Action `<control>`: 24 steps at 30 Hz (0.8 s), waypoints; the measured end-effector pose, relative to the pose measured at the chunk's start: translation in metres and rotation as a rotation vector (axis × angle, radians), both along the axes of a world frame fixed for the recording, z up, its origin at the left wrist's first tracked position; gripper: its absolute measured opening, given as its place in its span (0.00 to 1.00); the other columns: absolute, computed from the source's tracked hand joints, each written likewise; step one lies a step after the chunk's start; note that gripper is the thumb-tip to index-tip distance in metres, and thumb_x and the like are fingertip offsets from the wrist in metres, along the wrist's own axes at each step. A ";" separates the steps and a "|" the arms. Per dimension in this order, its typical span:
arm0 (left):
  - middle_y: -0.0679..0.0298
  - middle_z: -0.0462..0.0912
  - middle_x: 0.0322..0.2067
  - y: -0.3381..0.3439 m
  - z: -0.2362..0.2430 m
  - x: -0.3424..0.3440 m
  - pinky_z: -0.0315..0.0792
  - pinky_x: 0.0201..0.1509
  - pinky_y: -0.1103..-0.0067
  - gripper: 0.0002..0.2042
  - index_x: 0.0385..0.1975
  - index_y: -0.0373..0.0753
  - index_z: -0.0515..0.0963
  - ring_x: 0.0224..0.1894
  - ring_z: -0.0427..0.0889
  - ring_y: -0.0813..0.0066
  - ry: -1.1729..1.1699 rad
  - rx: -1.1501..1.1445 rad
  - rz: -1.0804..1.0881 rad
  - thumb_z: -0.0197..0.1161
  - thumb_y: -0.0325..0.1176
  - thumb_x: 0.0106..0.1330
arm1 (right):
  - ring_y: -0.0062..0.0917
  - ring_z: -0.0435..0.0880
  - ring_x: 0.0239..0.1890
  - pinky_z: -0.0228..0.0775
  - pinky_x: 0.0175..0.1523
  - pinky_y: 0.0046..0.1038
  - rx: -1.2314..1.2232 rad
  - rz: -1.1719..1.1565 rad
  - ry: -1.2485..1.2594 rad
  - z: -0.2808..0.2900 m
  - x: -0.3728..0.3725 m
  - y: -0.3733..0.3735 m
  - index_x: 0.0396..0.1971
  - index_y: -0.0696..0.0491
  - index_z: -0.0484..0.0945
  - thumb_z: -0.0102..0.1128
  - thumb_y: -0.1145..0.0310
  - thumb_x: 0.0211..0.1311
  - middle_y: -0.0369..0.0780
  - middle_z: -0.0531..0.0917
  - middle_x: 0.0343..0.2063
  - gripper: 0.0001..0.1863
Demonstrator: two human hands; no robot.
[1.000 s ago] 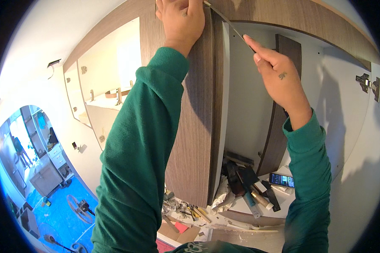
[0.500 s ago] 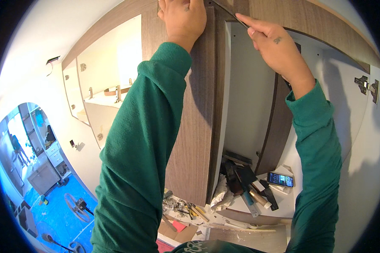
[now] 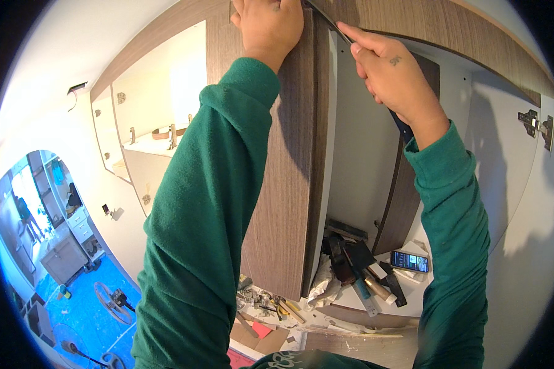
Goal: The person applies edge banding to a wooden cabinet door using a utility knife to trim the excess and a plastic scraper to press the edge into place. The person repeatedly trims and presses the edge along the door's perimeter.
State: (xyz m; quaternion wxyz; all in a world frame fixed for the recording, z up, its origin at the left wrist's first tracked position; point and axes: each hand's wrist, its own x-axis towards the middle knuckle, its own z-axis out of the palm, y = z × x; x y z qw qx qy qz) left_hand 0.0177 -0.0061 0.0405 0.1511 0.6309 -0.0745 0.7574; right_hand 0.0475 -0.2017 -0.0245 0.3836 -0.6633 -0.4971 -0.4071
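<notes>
My left hand (image 3: pixel 269 27) rests high on a brown wood-grain panel (image 3: pixel 283 203); its fingertips are cut off by the top edge, so their grip is hidden. To its right, my right hand (image 3: pixel 395 71) is closed round what looks like a hand saw (image 3: pixel 333 26), seen edge-on. The index finger stretches along its thin dark blade, which slants up leftward to the top of the panel. Part of its dark handle shows below the palm. Behind my right hand lies the inside of an open white cabinet (image 3: pixel 360 154) with a wood-grain top rail (image 3: pixel 449 37).
A hinge (image 3: pixel 535 126) is on the white door (image 3: pixel 529 178) at right. Tools (image 3: pixel 360 270) and a lit phone (image 3: pixel 409 261) lie on the cabinet floor. Loose tools and scraps (image 3: pixel 277 307) litter the surface below. Left, an archway opens on a blue-covered floor (image 3: pixel 83 301), with a person (image 3: pixel 26 212) far off.
My right hand has shifted slightly left and upward, carrying the saw along its length toward the panel. My left hand stays nearly in place.
</notes>
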 end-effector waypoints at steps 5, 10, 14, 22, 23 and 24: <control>0.46 0.69 0.68 0.002 0.001 0.006 0.50 0.75 0.52 0.30 0.59 0.39 0.80 0.70 0.64 0.45 -0.037 0.020 0.017 0.39 0.56 0.79 | 0.10 0.61 0.19 0.59 0.20 0.18 -0.020 0.010 0.033 -0.001 -0.002 0.000 0.71 0.42 0.70 0.45 0.65 0.80 0.27 0.66 0.21 0.23; 0.47 0.70 0.67 0.013 0.009 0.012 0.52 0.74 0.52 0.30 0.58 0.37 0.81 0.69 0.65 0.44 -0.059 0.074 0.093 0.40 0.55 0.79 | 0.22 0.68 0.22 0.69 0.35 0.28 0.019 0.020 0.000 -0.002 -0.008 0.000 0.66 0.50 0.75 0.49 0.67 0.76 0.38 0.71 0.19 0.22; 0.48 0.70 0.66 0.001 0.003 0.007 0.53 0.74 0.52 0.29 0.51 0.36 0.84 0.68 0.64 0.45 -0.070 -0.011 -0.023 0.42 0.55 0.79 | 0.22 0.68 0.22 0.70 0.37 0.29 -0.004 0.052 -0.003 -0.006 -0.001 -0.006 0.66 0.50 0.75 0.49 0.69 0.76 0.40 0.73 0.21 0.22; 0.49 0.70 0.66 -0.011 -0.019 -0.007 0.50 0.74 0.51 0.29 0.40 0.37 0.89 0.69 0.62 0.47 -0.103 0.114 -0.120 0.46 0.55 0.78 | 0.25 0.75 0.25 0.74 0.42 0.29 0.002 -0.133 0.098 -0.050 -0.019 -0.017 0.67 0.48 0.74 0.49 0.71 0.75 0.48 0.87 0.36 0.23; 0.49 0.70 0.66 -0.008 -0.016 -0.006 0.49 0.73 0.51 0.29 0.41 0.37 0.89 0.69 0.62 0.47 -0.106 0.127 -0.108 0.46 0.55 0.78 | 0.26 0.76 0.26 0.74 0.42 0.29 0.017 -0.084 0.080 -0.049 -0.017 -0.021 0.67 0.47 0.74 0.50 0.70 0.75 0.48 0.87 0.36 0.22; 0.49 0.70 0.66 -0.003 -0.012 -0.004 0.49 0.73 0.51 0.28 0.41 0.37 0.89 0.69 0.63 0.47 -0.109 0.139 -0.096 0.46 0.55 0.78 | 0.27 0.76 0.26 0.74 0.42 0.29 0.031 -0.035 0.062 -0.048 -0.011 -0.028 0.67 0.47 0.75 0.50 0.70 0.75 0.48 0.87 0.36 0.22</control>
